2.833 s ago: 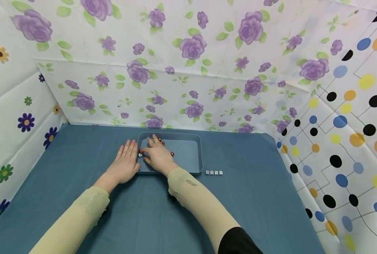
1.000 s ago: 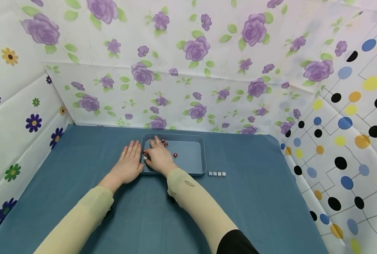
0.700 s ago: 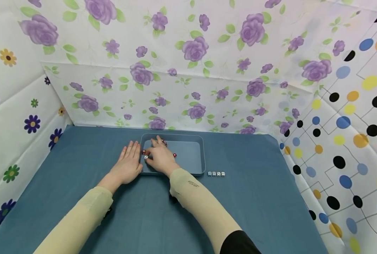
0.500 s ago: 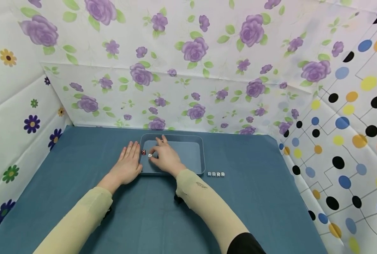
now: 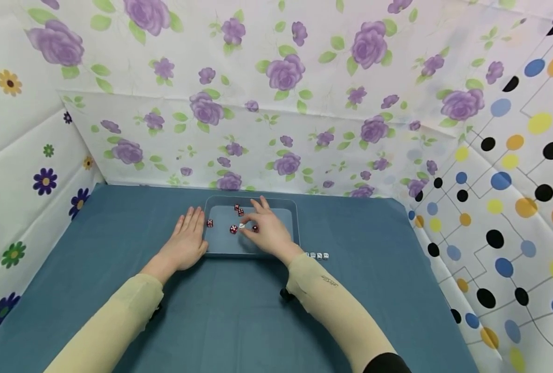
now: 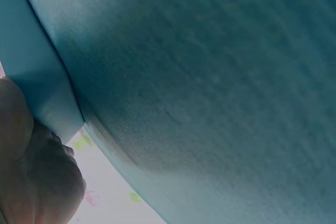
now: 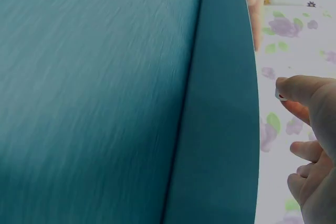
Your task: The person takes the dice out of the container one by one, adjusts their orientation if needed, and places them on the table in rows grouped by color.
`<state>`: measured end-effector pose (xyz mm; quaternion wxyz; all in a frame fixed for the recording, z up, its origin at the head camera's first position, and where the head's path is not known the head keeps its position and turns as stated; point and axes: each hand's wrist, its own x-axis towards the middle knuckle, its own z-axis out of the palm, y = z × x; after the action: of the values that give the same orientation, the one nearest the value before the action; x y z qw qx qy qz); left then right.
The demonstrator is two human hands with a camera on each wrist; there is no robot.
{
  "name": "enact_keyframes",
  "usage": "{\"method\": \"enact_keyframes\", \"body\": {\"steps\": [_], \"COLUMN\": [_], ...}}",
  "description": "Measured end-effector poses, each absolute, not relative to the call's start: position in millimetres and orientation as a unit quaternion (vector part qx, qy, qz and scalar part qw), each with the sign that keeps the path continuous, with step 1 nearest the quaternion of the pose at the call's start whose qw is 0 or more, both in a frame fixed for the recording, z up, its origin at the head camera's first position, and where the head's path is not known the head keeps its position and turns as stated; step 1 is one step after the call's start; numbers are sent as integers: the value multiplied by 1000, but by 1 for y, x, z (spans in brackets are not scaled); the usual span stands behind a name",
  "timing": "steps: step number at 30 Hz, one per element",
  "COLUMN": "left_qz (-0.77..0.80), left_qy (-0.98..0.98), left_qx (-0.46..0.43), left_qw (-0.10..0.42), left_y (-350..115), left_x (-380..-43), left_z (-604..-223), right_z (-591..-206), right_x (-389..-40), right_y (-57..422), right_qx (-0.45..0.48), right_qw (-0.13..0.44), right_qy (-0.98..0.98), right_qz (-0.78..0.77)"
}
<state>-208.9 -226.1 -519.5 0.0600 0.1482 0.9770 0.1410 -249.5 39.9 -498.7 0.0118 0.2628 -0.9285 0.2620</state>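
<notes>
Between thumb and index finger, my right hand pinches a white die over the blue tray; the right wrist view shows the white die at the fingertips, above the tray wall. Its other fingers stretch away from the pinch. My left hand lies with straight fingers along the tray's left side, and in the left wrist view part of that hand is against the tray wall. Inside the tray are red dice: one by the left wall, one near the pinch, two at the back, and one partly behind my right fingers.
A row of white dice sits on the blue tablecloth right of the tray, its left end partly covered by my right wrist. A floral curtain rises behind the table, with patterned cloths at both sides.
My right hand has picked the white die from the tray's left side and carried it rightward, uncovering red dice. My left hand stays by the tray's left side.
</notes>
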Motion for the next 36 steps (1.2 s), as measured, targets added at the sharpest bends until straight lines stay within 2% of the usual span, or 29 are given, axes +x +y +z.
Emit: {"method": "enact_keyframes", "body": {"steps": [8,16,21,36], "left_qz": [162,145,139,136], "left_qy": [973,976,976,977], "left_qx": [160,154,151,148], "left_qw": [49,50,67,69], "left_y": [-226,-226,-227,-227], "left_x": [-207,-214,-209,-209], "left_z": [-518,-512,-518,-519], "right_z": [-501,-491,-492,-493], "right_x": [-247,-247,-236,-225], "right_y": [89,128,148,197], "right_qx": [241,241,233,219], "right_qw": [20,64,51,15], "right_qy": [-933,-923,-924,-930], "right_qz": [268,294,300,294]}}
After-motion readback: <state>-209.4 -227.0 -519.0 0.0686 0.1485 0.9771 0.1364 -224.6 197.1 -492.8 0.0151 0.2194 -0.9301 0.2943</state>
